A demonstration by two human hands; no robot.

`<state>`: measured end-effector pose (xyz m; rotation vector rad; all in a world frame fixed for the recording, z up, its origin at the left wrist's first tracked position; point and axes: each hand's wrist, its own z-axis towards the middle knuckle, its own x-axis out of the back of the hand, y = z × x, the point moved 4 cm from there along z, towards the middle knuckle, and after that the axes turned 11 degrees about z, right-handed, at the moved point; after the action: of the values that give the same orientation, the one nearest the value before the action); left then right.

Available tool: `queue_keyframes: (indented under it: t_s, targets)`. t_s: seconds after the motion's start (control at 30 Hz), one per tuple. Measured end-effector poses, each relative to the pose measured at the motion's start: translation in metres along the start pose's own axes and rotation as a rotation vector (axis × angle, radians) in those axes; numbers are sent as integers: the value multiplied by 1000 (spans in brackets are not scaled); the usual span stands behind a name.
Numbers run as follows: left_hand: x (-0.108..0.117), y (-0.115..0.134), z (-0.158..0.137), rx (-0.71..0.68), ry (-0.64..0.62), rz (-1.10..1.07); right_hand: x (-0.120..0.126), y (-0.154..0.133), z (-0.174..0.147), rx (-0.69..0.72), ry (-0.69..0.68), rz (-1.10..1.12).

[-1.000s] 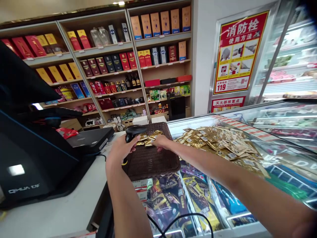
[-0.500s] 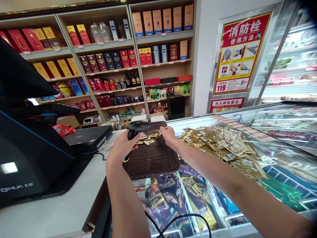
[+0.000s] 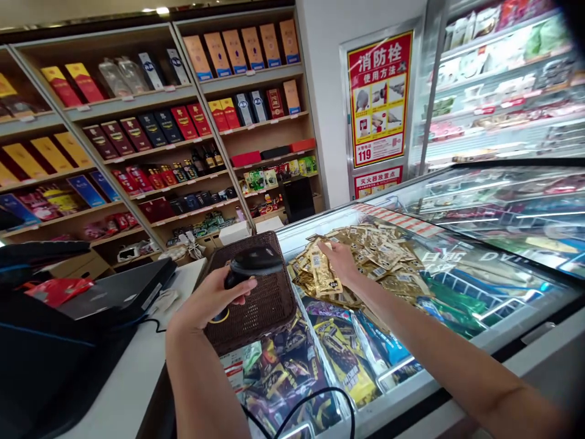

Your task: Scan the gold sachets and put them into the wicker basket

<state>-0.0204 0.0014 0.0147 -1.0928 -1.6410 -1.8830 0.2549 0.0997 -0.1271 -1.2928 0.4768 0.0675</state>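
My left hand (image 3: 201, 305) is wrapped round the handle of a black handheld barcode scanner (image 3: 256, 260), which it holds above a dark brown woven basket (image 3: 269, 308). Away to the right, my right hand (image 3: 340, 261) pinches shiny gold packets (image 3: 322, 273) by their upper end. These packets hang at the near left side of a wide pile of gold packets (image 3: 388, 244) on the freezer's glass top. How many are in the pinch I cannot make out. A barcode label shows on the front one.
Beneath the glass of the chest freezer (image 3: 351, 366) lie wrapped ice creams in wire compartments. A black cable (image 3: 315, 395) loops in front. The white counter (image 3: 109, 396) at the left carries a dark checkout machine (image 3: 36, 353). Shelves of boxed bottles (image 3: 150, 131) stand behind.
My right hand has moved right, from above the basket to the pile's left side. The gold packets between my hands no longer show over the basket. The view has turned right.
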Motion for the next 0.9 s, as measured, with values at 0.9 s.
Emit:
queue_keyframes:
  t_s: [0.9]
  targets:
    - [-24, 25, 11, 46, -164, 85, 6, -5, 7, -31, -223, -420]
